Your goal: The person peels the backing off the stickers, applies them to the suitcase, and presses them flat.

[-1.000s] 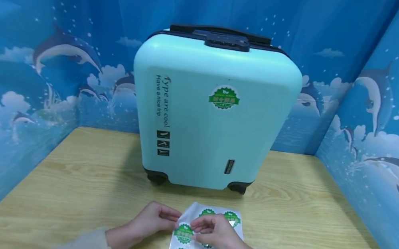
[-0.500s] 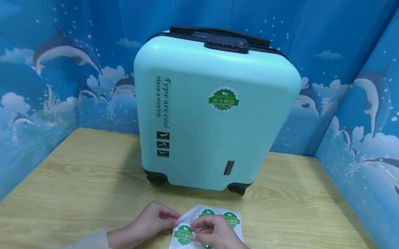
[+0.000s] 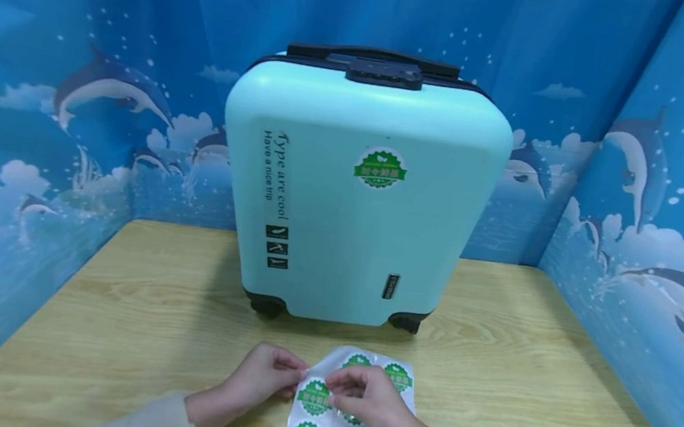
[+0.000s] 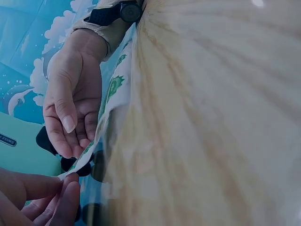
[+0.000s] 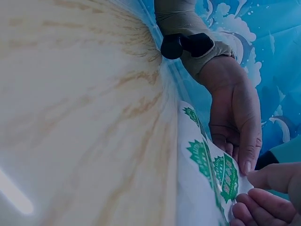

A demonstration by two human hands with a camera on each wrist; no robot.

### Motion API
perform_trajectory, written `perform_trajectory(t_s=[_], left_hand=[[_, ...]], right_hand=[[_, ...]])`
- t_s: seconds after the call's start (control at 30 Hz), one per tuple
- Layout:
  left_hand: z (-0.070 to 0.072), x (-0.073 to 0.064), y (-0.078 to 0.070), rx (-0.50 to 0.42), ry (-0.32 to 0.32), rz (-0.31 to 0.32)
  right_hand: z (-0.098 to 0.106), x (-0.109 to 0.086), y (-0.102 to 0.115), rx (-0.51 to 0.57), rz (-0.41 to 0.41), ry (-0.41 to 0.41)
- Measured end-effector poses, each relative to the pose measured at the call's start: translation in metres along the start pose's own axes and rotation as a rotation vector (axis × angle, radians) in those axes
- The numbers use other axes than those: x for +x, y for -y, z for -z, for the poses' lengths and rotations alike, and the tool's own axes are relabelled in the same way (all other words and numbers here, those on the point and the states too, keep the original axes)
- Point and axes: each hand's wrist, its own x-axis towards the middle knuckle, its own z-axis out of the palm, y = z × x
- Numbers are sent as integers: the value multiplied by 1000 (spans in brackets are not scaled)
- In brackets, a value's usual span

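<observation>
Sticker sheet [image 3: 330, 361] laid on near part of table [image 3: 123, 302], in front of suitcase [image 3: 327, 239]. Far-left edge was pinched between thumb and fingers of left hand [image 3: 258, 374]. Sheet was partly covered by right hand [image 3: 373, 401], fingers loosely bent, thumb set apart, nothing seen pinched. Progress judged partial: one green sticker [image 3: 380, 169] already placed on suitcase front; stickers [image 3: 314, 398] left on sheet, none seen freed.
</observation>
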Motion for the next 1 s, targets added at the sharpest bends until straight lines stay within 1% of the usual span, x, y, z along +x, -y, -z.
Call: perform_trajectory(t_s=[0.2,0.3,0.5,0.83,1.0], left_hand=[[-1,1,-3,-103,-11,8],[-2,1,-5,-126,-16,25],[-1,3,-7,-132,-20,53],[-2,6,-9,-85,-30,39],[-2,5,-12,-112,-14,42]], right_hand=[[0,1,5,-48,34,-41],[1,1,6,-48,32,-48],[2,1,7,-45,28,-80],[-1,-1,12,-36,30,-90],[-1,0,12,-43,34,-98]])
